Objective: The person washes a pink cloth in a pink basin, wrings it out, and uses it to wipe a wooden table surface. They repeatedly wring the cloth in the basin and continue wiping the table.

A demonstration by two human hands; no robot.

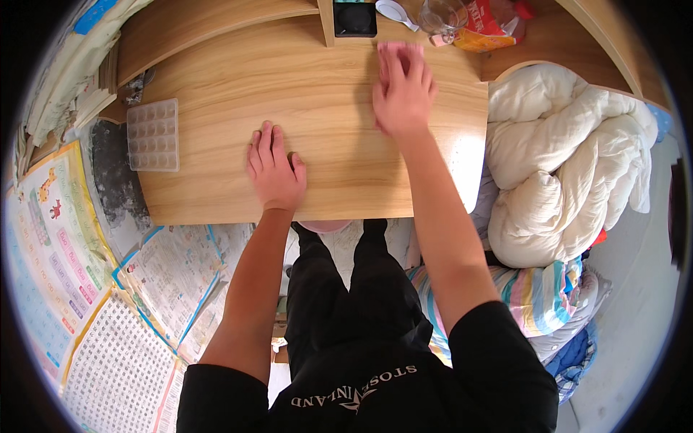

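Observation:
My right hand (403, 100) grips a folded pink cloth (400, 47) and presses it on the wooden desktop (325, 146), toward the back right. Fingers cover most of the cloth, and the hand is slightly blurred. Palm down on the same desktop, nearer the front edge, my left hand (276, 173) rests with its fingers a little apart and nothing in it. At the desk's left end lies a clear plastic tray (153, 135) with rows of round hollows.
Along the back stand a black square tray (354, 20), a white spoon (397, 13), a glass mug (441, 19) and a red plastic bag (490, 24). A wooden shelf upright (326, 24) borders them. Right of the desk is a heaped cream quilt (568, 146); posters (59, 254) hang left.

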